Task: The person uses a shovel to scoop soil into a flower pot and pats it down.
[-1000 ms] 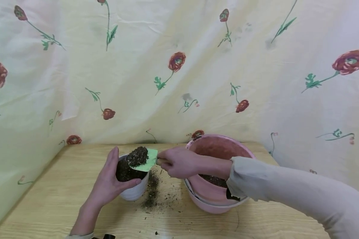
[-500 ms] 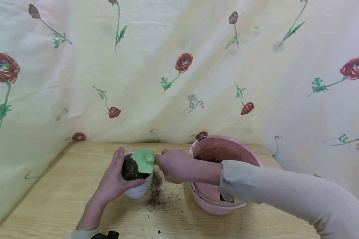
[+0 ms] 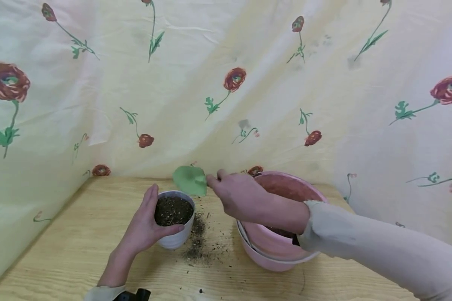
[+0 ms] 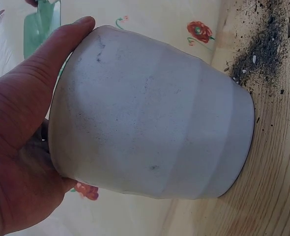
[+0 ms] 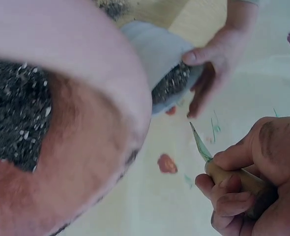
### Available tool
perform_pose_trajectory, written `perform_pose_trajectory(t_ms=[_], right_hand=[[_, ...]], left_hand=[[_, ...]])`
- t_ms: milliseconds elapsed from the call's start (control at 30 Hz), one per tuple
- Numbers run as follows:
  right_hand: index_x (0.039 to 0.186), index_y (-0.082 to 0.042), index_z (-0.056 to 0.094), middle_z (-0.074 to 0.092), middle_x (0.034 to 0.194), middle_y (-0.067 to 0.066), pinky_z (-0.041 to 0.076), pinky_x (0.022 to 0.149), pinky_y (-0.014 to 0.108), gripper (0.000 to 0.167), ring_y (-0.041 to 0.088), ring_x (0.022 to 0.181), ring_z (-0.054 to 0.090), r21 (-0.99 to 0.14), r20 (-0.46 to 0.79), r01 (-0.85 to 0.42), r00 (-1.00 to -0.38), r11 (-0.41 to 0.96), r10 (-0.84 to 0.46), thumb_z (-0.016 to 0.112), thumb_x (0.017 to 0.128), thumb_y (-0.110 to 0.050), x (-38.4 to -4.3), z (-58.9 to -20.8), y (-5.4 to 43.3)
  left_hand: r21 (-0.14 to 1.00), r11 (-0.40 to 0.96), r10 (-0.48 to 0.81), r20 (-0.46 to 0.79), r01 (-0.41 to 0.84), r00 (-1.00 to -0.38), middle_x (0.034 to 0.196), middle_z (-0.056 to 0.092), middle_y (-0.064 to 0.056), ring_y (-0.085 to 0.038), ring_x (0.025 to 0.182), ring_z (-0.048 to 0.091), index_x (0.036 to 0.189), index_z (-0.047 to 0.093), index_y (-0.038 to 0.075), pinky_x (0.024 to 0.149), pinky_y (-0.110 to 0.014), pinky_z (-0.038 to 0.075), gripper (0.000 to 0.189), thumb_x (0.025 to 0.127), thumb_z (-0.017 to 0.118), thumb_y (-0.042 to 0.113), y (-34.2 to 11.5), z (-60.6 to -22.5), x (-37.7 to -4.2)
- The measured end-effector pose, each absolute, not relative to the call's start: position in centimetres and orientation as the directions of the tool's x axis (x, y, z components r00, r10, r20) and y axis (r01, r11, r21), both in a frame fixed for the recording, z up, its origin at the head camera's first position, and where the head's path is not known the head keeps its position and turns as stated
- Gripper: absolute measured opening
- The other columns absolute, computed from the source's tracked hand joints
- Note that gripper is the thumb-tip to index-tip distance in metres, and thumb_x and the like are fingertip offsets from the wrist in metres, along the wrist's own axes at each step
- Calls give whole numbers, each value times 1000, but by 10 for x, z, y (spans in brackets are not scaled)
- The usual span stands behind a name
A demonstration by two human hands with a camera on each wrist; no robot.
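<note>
A white ridged flower pot (image 3: 177, 240) stands on the table, with dark soil (image 3: 173, 211) inside up to a little below its rim. My left hand (image 3: 145, 228) grips the pot by its left side, thumb along the near rim; the left wrist view shows the pot's wall (image 4: 150, 118) close up. Behind and right of the pot, my right hand (image 3: 242, 196) holds a trowel with a green blade (image 3: 191, 180), raised above the table. In the right wrist view, fingers curl round the trowel's wooden handle (image 5: 248, 184), and the blade appears edge-on.
A pink tub (image 3: 267, 261) holding dark soil (image 5: 12, 113) stands right of the pot, partly under the right forearm. Spilled soil (image 3: 196, 242) lies on the wooden table (image 3: 71, 251) between pot and tub. Flower-print cloth (image 3: 196, 83) hangs behind.
The trowel, heaped with soil a second ago, tipped over the pot and now shows a bare blade. My right hand has lifted it up and back from the pot. The left hand keeps its grip.
</note>
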State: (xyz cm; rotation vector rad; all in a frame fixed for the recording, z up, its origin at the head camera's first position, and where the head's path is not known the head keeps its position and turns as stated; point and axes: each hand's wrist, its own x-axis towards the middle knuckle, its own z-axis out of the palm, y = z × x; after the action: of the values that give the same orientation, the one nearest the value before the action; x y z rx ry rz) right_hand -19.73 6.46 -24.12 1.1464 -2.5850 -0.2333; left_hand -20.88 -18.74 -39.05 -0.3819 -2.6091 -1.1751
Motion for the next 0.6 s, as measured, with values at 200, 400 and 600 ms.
perform_pose_trajectory(t_ms=[200, 400, 600], right_hand=[[115, -9, 54, 47, 77, 5, 26, 38, 24, 32, 14, 45, 36, 304, 282, -655, -632, 692, -722, 58, 85, 2, -192, -236, 95], [108, -7, 55, 54, 79, 6, 32, 41, 26, 32, 15, 49, 39, 330, 359, -655, -580, 680, -732, 60, 79, 4, -187, -238, 128], [111, -11, 55, 56, 80, 3, 39, 45, 28, 37, 17, 57, 49, 306, 383, -645, -590, 700, -711, 68, 79, 1, -177, -236, 153]], left_hand=[[685, 640, 136, 346, 349, -928, 160, 6, -18, -47, 140, 20, 155, -3, 9, 106, -65, 26, 137, 62, 83, 61, -185, -390, -209], [671, 654, 136, 351, 350, -926, 160, 3, -19, -46, 142, 13, 155, -5, 10, 106, -67, 22, 136, 62, 83, 60, -183, -389, -206], [657, 665, 144, 355, 356, -924, 161, 1, -15, -45, 142, 13, 155, -6, 14, 106, -66, 23, 135, 63, 81, 62, -177, -384, -200]])
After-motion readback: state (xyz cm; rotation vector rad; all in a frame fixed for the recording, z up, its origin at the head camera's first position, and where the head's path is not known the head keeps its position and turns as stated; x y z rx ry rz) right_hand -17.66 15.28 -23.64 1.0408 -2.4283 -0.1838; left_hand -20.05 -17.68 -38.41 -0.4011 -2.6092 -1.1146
